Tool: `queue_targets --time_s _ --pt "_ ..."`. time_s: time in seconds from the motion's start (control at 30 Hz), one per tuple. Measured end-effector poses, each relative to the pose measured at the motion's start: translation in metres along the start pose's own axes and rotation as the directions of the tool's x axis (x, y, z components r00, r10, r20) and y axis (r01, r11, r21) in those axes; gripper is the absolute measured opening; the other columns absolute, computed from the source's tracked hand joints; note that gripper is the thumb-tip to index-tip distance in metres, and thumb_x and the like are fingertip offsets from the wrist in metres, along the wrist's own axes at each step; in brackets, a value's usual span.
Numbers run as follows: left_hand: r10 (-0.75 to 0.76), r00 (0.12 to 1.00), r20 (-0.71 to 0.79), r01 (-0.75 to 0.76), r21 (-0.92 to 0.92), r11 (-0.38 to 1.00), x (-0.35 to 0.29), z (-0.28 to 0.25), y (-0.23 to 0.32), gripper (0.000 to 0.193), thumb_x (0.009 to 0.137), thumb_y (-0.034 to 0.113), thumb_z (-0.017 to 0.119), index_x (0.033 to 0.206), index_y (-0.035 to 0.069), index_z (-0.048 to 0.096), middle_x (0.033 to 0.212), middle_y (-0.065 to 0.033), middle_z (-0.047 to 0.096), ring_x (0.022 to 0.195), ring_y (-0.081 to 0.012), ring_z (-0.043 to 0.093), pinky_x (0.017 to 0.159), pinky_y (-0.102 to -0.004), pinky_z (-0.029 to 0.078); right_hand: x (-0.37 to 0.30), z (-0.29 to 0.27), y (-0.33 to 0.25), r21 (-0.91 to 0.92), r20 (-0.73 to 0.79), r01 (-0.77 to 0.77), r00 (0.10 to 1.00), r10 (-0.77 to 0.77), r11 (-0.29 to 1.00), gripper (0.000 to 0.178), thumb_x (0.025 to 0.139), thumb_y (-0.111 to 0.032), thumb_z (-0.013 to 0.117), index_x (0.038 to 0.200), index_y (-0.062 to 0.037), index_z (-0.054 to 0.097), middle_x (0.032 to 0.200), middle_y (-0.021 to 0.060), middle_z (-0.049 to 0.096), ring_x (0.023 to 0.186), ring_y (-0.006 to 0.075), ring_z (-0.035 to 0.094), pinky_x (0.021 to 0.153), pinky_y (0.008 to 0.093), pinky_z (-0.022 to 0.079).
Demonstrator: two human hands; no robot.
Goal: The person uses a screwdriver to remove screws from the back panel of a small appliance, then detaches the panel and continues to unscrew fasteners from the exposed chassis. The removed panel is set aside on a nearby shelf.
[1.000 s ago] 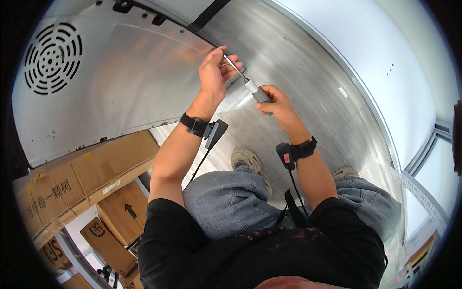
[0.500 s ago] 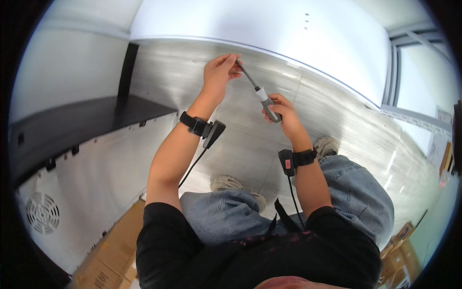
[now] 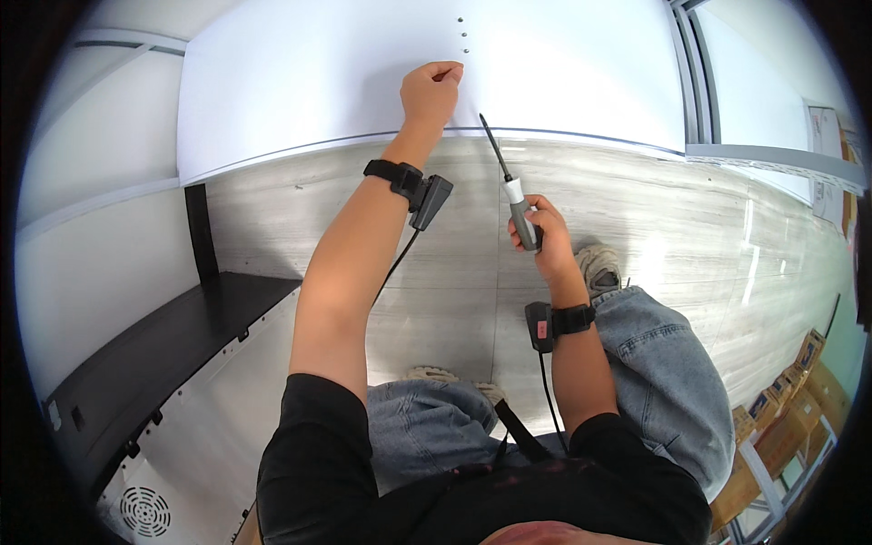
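Observation:
My right hand [image 3: 543, 232] is wrapped round the grey and white handle of a screwdriver [image 3: 515, 193]. Its dark shaft points up and away, the tip standing apart from my left hand. Over the white panel [image 3: 300, 100], my left hand [image 3: 431, 95] is closed in a pinch. Whatever those fingertips hold, if anything, is hidden or too small to make out. Just beyond them, small dark screw-like dots [image 3: 464, 34] sit in a row on the panel.
To the left stands a white metal casing [image 3: 209, 400] with a black top [image 3: 173, 354] and a round vent. Grey framing [image 3: 772, 159] borders the panel at right. Cardboard boxes [image 3: 790, 422] are at the lower right. Pale striped floor [image 3: 445, 263] lies below my hands.
My left hand has left the screwdriver's tip and reached up to the panel, near the dots. The screwdriver stays in my right hand, now more upright. The view has shifted.

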State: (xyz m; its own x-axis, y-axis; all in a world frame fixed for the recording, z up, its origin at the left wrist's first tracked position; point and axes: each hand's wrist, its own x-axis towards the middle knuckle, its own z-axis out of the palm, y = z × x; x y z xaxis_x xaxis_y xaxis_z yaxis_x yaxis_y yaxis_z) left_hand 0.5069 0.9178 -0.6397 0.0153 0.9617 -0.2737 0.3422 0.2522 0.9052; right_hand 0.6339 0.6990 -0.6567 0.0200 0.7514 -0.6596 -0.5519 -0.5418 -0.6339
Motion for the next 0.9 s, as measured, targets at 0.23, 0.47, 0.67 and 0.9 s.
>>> queue_targets --time_s 0.23,0.47,0.67,0.9 --pt "0.483 0.875 -0.019 -0.425 0.445 0.788 0.020 0.021 -0.018 0.008 0.077 0.008 0.062 0.077 0.004 0.069 0.071 -0.0097 0.064 0.073 -0.0262 0.059 0.066 -0.0366 0.047 -0.009 0.000 0.005 -0.012 -0.042 -0.021 0.999 0.020 1.000 0.025 0.083 -0.019 0.044 0.102 -0.0059 0.052 0.072 0.0073 0.060 0.060 0.0140 0.055 0.054 0.0273 0.043" --pt "0.555 0.823 0.122 -0.518 0.563 0.644 0.025 0.017 -0.019 0.010 0.079 0.011 0.061 0.078 0.004 0.068 0.075 -0.0102 0.062 0.073 -0.0283 0.058 0.069 -0.0390 0.047 -0.012 -0.005 0.006 0.010 -0.061 0.001 0.998 0.000 1.000 0.020 0.084 -0.018 0.044 0.098 -0.0064 0.054 0.070 0.0052 0.059 0.058 0.0120 0.054 0.053 0.0255 0.042" --pt "0.504 0.857 0.107 -0.472 0.554 0.686 0.014 0.010 -0.018 0.014 0.081 0.014 0.063 0.089 0.004 0.068 0.082 -0.0088 0.065 0.072 -0.0220 0.060 0.068 -0.0345 0.048 -0.011 0.003 0.007 -0.014 -0.023 0.025 0.999 -0.025 1.000 0.020 0.085 -0.018 0.044 0.098 -0.0066 0.053 0.071 0.0056 0.059 0.058 0.0127 0.054 0.052 0.0258 0.043" --pt "0.102 0.991 -0.083 -0.110 -0.107 0.988 -0.036 -0.072 -0.058 0.024 0.092 0.019 0.054 0.103 -0.001 0.062 0.088 -0.0086 0.065 0.072 -0.0155 0.061 0.066 -0.0281 0.050 -0.001 0.063 0.012 -0.157 0.103 0.038 0.994 -0.021 0.987 0.023 0.085 -0.017 0.046 0.103 -0.0049 0.053 0.073 0.0068 0.061 0.060 0.0135 0.056 0.051 0.0263 0.043"
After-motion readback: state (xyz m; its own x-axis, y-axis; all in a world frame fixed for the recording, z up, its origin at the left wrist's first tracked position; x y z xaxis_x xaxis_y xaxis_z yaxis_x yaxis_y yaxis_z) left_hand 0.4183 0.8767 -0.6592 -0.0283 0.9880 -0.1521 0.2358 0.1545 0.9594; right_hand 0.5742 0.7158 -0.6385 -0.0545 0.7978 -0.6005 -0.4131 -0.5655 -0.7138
